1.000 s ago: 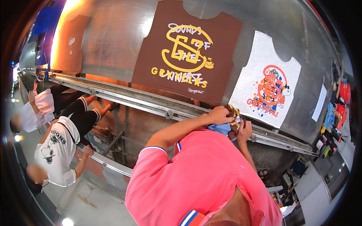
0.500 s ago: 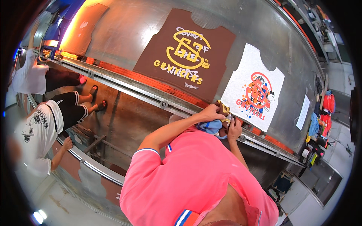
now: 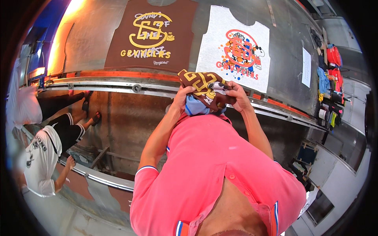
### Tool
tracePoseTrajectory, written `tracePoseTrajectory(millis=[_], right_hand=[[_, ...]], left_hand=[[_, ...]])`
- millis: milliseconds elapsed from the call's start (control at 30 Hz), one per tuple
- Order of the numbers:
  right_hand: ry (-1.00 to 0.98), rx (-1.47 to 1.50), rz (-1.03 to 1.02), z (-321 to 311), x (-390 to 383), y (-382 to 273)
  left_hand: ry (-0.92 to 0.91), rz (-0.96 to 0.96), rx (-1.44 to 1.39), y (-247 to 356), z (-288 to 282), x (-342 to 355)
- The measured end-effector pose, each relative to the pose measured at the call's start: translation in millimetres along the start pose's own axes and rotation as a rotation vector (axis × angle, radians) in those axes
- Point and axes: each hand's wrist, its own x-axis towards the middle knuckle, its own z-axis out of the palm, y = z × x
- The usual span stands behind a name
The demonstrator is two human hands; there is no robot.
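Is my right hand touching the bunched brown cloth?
Touching. In the head view, the right hand grips the right edge of the brown cloth with thumb and fingers.

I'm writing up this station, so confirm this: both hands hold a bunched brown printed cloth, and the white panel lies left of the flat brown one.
Wrong side: the head view shows the white panel lying right of the flat brown panel. The left hand and right hand do hold the bunched brown printed cloth.
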Motion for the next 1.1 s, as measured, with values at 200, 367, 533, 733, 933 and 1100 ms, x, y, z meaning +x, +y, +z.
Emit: tracePoseTrajectory(millis=[200,367,533,733,933,1100], right_hand=[[-0.277,0.097,0.073,-46,-20,-8],[-0.176,0.169,0.463,-68,-40,-12],[-0.176,-0.101,0.582,-78,-49,9],[-0.323,-0.377,0.534,-76,-54,8],[-0.498,-0.280,0.485,-73,-45,-11],[-0.557,-0.251,0.258,-50,-55,-32]], left_hand=[[0.066,0.082,-0.062,-57,21,-14],[0.080,0.297,-0.212,-134,67,-41],[0.205,0.243,-0.295,-182,72,-78],[0.185,0.354,-0.224,-206,77,-89],[0.172,0.476,-0.153,-197,79,-102],[0.226,0.514,0.008,-193,65,-120]])
